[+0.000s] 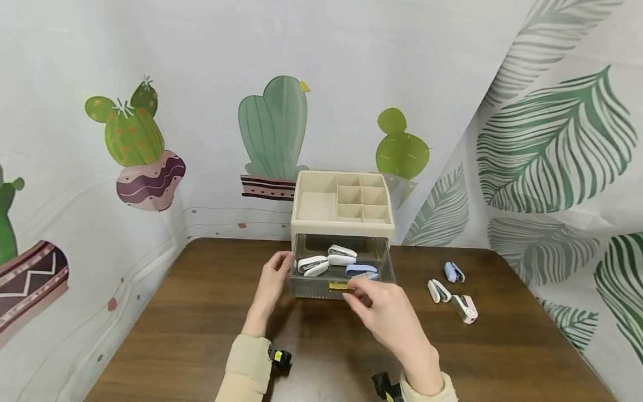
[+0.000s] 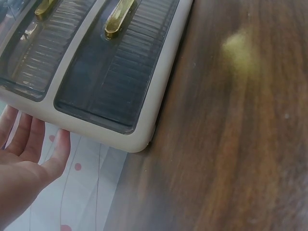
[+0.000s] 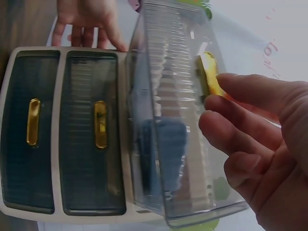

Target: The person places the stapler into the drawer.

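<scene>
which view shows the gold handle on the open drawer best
The right wrist view: the gold handle fills the frame on the clear drawer, with the right hand's fingertips at it. The head view shows it small and partly covered by the right hand. The left wrist view shows only closed drawers' handles.

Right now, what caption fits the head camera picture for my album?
Right hand at the open drawer's gold handle, left hand steadying the beige organizer.
</scene>
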`<state>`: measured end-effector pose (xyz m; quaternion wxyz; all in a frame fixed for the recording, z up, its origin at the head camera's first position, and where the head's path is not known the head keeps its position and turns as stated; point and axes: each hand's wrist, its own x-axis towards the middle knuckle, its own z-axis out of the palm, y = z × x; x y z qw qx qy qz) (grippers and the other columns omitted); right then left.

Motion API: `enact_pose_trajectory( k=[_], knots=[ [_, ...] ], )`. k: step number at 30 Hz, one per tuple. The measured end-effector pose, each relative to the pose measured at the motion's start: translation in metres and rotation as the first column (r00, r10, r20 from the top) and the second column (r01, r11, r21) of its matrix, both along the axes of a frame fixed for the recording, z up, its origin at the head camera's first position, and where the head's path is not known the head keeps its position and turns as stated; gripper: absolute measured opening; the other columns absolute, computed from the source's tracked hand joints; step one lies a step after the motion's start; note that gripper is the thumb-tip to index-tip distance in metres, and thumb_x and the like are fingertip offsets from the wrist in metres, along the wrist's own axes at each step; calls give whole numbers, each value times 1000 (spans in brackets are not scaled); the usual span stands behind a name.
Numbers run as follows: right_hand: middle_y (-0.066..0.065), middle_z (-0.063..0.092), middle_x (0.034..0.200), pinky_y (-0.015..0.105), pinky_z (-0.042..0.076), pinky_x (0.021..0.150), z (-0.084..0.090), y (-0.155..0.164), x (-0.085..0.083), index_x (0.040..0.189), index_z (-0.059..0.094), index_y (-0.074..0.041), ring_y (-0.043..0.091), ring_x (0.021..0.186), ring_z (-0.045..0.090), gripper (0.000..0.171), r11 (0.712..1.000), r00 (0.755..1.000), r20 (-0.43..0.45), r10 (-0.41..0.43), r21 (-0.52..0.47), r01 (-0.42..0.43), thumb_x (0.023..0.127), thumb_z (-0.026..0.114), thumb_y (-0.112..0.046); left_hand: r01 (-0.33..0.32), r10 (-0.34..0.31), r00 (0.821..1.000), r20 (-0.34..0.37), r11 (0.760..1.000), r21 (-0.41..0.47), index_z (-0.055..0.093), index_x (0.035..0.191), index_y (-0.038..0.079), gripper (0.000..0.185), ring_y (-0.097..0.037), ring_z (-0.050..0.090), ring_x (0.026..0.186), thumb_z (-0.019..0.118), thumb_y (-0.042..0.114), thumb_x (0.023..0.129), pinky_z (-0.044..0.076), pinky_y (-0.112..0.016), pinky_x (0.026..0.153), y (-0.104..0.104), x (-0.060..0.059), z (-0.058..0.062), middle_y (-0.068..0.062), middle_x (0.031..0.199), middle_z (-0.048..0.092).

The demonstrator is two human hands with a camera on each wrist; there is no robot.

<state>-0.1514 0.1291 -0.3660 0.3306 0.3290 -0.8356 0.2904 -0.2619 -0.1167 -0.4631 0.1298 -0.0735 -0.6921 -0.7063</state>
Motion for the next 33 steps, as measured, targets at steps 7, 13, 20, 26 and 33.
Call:
enact_pose_trajectory(
  k=[7, 13, 20, 26, 33],
  knots=[
    [-19, 56, 66, 21, 42, 50, -7, -5, -4, 84, 63, -20, -4, 57, 47, 28, 994, 993, -84, -81, 63, 87, 73, 84, -5, -14, 14, 1000, 0, 1000, -13, 64, 109, -1, 30, -13, 52, 79, 60, 28, 99, 44, -22, 70, -2, -2, -5, -3, 87, 56],
    [-16, 57, 68, 20, 41, 49, -12, -8, -10, 86, 63, -20, -2, 57, 49, 27, 996, 988, -132, -79, 26, 83, 74, 83, -5, -35, 34, 999, -18, 998, -52, 65, 109, -1, 28, -14, 51, 84, 59, 25, 100, 41, -24, 72, -2, -1, -6, -2, 90, 59],
    [-13, 56, 69, 22, 40, 47, -15, -9, -22, 87, 65, -17, 0, 57, 47, 25, 991, 981, -137, -136, -8, 137, 74, 84, -5, -37, 39, 999, 35, 998, -44, 65, 112, 0, 31, -12, 52, 84, 58, 28, 100, 48, -26, 75, -1, -6, -3, 0, 88, 57],
    [-12, 57, 68, 25, 41, 49, -17, -13, -38, 89, 67, -17, 2, 57, 49, 20, 984, 983, -62, -170, -67, 166, 78, 81, -8, 15, -14, 999, 48, 1000, -16, 62, 113, -7, 27, -11, 55, 88, 55, 16, 102, 50, -47, 87, 0, 6, 15, -3, 94, 61],
    [-9, 62, 70, 29, 44, 52, -16, -16, -56, 94, 68, -15, 6, 59, 54, 16, 975, 983, 30, -179, -127, 181, 83, 77, -8, 26, -25, 999, 45, 999, -19, 61, 113, -7, 29, -10, 55, 95, 55, 18, 102, 45, -56, 93, 2, 19, 27, -8, 104, 62]
  ],
)
